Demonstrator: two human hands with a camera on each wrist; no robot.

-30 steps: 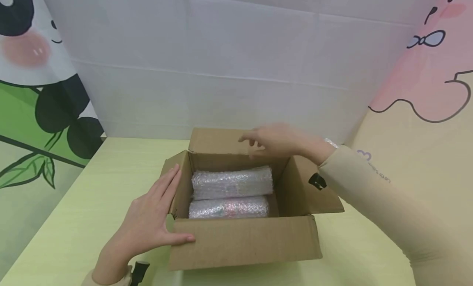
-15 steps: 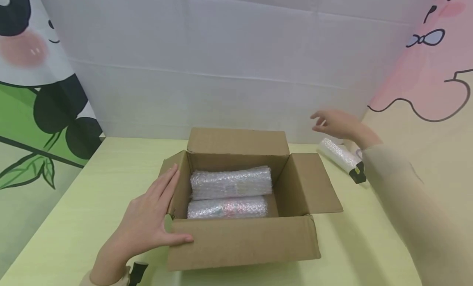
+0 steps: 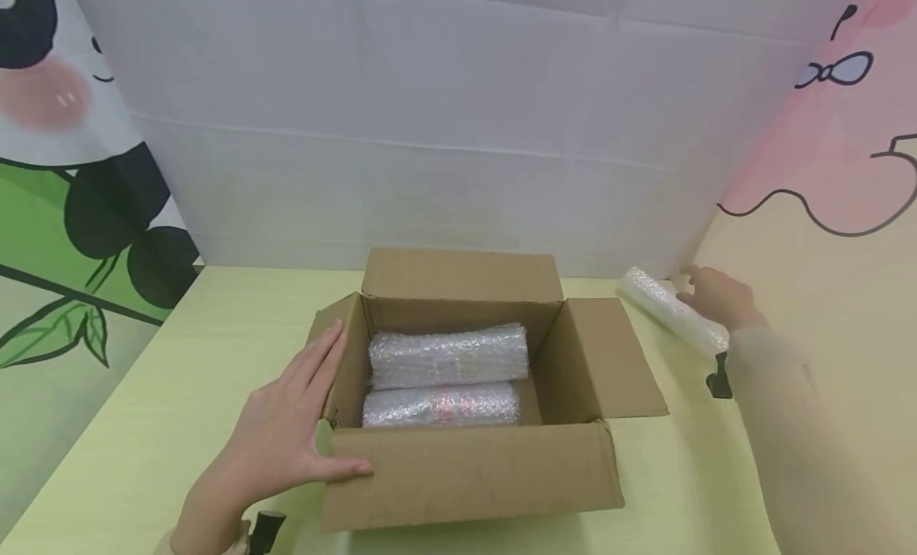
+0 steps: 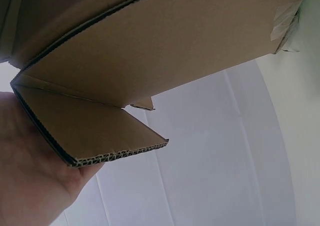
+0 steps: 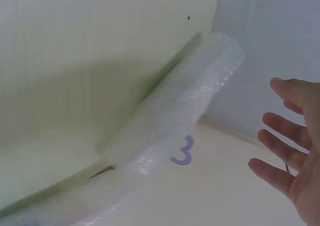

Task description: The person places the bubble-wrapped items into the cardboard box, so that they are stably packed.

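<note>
My left hand (image 3: 279,427) rests on the open cardboard box (image 3: 566,380), its straight fingers along the left flap and the thumb on the front flap. Two bubble-wrapped bundles (image 3: 450,356) lie side by side inside. On the table at the back right is a bubble-wrapped roll (image 5: 170,106), which my right hand (image 3: 719,298) overlaps in the head view. From the right wrist, that hand (image 5: 295,131) shows fingers spread and apart from the roll, holding nothing. A second bubble-wrapped piece (image 5: 75,198) shows at the lower left there.
The box's back flap (image 3: 462,275) and right flap (image 3: 616,356) are folded outward. Behind the pale yellow table (image 3: 236,332) hangs a white cloth (image 3: 458,141), with cartoon-printed panels at both sides. Black wrist mounts (image 3: 719,377) are on both arms.
My right hand has moved from above the box rightward, then down to the bubble-wrapped roll at the back right. The left hand stays on the box, and the bundles inside have not moved.
</note>
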